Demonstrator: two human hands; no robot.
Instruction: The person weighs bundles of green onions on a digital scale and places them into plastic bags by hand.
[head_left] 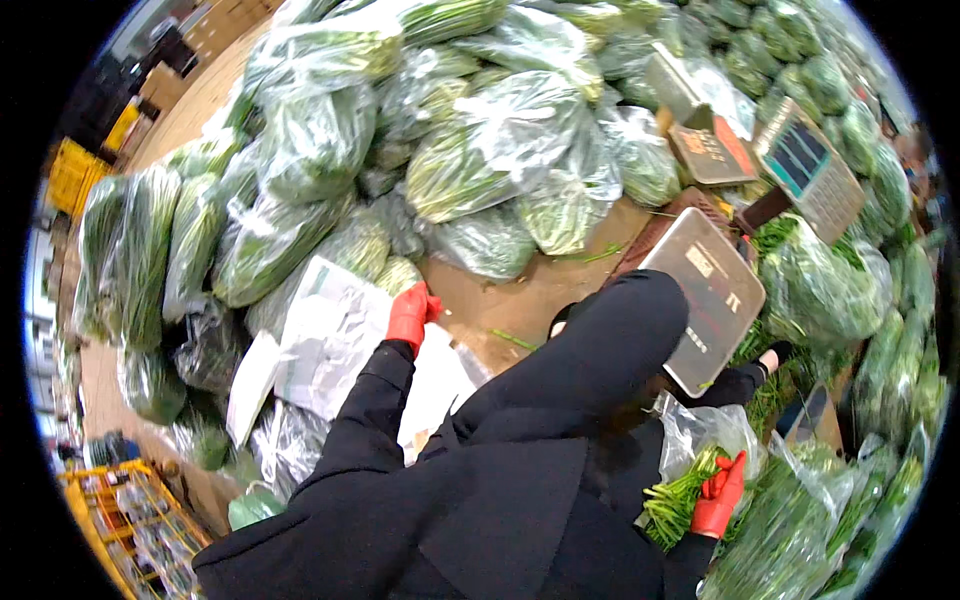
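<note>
My left hand [408, 316], in a red glove, is at the edge of a white printed plastic sheet [328, 335], beside a bagged bunch of greens. Its fingers are curled, and what they hold, if anything, is hidden. At the lower right my right hand [718, 496], also red-gloved, curls round a bunch of green stems [676, 505]. A clear plastic bag [712, 425] lies just beyond those stems. Right beside it is a large bag of leafy greens [785, 515]. Another white sheet [432, 385] lies below my left hand, partly hidden by my sleeve.
Clear bags of greens [500, 150] are heaped ahead and along both sides. A flat scale platform [705, 300] stands beside my knee, its display and keypad unit [808, 170] behind it. Yellow crates [75, 175] stand far left, a yellow wire cart [130, 525] at lower left.
</note>
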